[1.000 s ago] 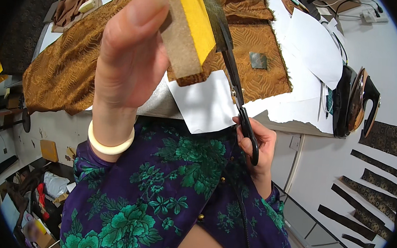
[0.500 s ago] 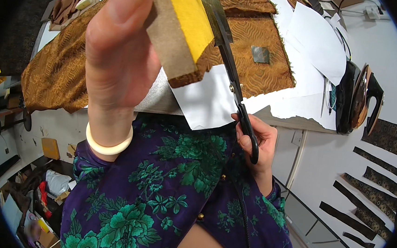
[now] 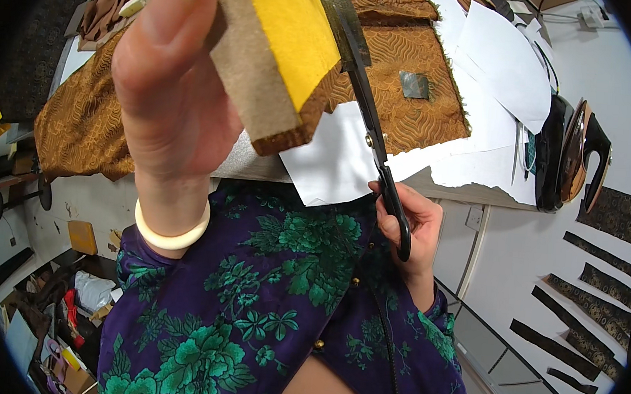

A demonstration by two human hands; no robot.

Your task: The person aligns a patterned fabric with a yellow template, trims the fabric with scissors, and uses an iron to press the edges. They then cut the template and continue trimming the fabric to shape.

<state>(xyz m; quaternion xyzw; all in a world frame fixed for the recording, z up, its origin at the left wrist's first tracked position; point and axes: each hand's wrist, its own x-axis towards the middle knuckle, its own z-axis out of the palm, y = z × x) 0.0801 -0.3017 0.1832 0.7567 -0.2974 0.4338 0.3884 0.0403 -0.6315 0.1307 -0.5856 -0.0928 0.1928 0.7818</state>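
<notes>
Close to the camera, my left hand is closed on a layered fabric piece, its thumb along the taupe face. A bright yellow strip runs beside the taupe, with brown patterned cloth showing at the lower edge. In my right hand are black-handled scissors, pointing up and away. Their blades lie by a dark greenish strip beside the yellow; exactly how they meet is hard to see. Below the held piece, a white paper sheet hangs over the table edge.
Brown wavy-patterned cloth covers much of the table, with a small grey-green square on it. White papers and an iron are at the right. Dark fabric strips hang farther right. A cluttered bin stands lower left.
My left hand has shifted left and slightly down, carrying the fabric piece with it. My right hand and the scissors have stayed almost still.
</notes>
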